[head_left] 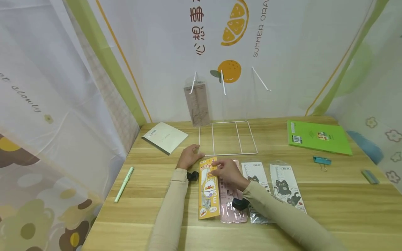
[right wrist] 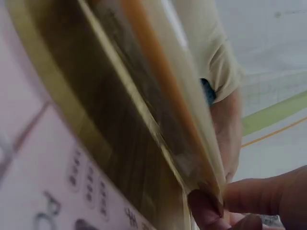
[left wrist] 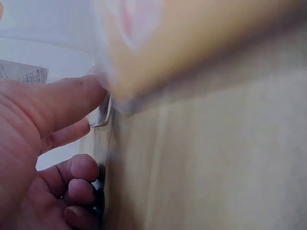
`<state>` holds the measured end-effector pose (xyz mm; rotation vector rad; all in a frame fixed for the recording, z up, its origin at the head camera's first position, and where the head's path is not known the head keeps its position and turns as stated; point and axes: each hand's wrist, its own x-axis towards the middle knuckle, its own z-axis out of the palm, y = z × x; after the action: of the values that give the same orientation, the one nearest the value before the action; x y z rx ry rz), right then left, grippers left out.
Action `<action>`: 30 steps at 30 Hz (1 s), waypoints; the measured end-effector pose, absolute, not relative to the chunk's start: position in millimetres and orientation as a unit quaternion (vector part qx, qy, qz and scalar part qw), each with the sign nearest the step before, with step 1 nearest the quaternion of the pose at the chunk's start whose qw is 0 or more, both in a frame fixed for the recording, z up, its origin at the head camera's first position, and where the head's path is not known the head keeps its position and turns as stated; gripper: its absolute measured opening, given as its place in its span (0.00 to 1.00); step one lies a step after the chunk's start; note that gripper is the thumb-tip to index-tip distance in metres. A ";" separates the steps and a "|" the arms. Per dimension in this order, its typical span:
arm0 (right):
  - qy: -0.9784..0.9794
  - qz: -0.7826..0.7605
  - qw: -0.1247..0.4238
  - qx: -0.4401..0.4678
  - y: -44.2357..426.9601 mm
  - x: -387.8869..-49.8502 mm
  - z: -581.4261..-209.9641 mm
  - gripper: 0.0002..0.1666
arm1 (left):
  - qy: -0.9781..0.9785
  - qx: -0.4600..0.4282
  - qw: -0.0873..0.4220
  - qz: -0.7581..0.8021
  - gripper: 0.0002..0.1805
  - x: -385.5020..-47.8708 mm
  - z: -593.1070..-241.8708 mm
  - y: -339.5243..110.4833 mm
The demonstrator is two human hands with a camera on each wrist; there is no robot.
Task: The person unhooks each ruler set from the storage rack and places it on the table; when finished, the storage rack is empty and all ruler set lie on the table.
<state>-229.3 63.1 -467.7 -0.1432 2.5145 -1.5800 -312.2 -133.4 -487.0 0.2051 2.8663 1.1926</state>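
Fingers [right wrist: 256, 194] of the right hand [head_left: 230, 172] pinch the yellow duck-printed plastic packet [head_left: 208, 204], above the wooden table [head_left: 150, 216]; left hand [head_left: 189, 157] by its corner, grip I cannot tell. Judged done: one grey translucent packet [head_left: 198, 106], hung on the white wire rack [head_left: 235, 153]. Remaining: yellow, one pink packet [head_left: 233, 213], two white cat-printed packets [head_left: 285, 177].

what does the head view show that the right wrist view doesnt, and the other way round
Only the head view shows the green book, the notebook, the pen and the two cat-print packs. Only the right wrist view shows the yellow pack close up and edge-on. Both share that pack, the right hand pinching it, the pink pack and the left sleeve.
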 end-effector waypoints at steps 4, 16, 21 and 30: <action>0.870 -0.481 0.084 -0.062 56.3 -234.1 -469.5 0.18 | 0.920 0.065 0.020 0.386 0.28 -311.4 -486.9 -132.3; 0.934 -0.336 0.082 -0.087 52.7 -238.0 -470.3 0.19 | 0.922 0.068 0.020 0.380 0.27 -313.8 -485.8 -132.9; 0.941 -0.315 0.071 -0.099 52.3 -237.1 -472.4 0.19 | 0.919 0.067 0.019 0.387 0.27 -315.0 -487.0 -133.7; 0.924 -0.363 0.054 -0.104 69.7 -242.8 -465.8 0.19 | 0.917 0.067 0.019 0.393 0.27 -314.8 -487.8 -134.4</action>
<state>-242.8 69.7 -465.8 -0.3171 2.8086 -1.1041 -314.8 -134.4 -487.8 0.2088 2.8466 1.2184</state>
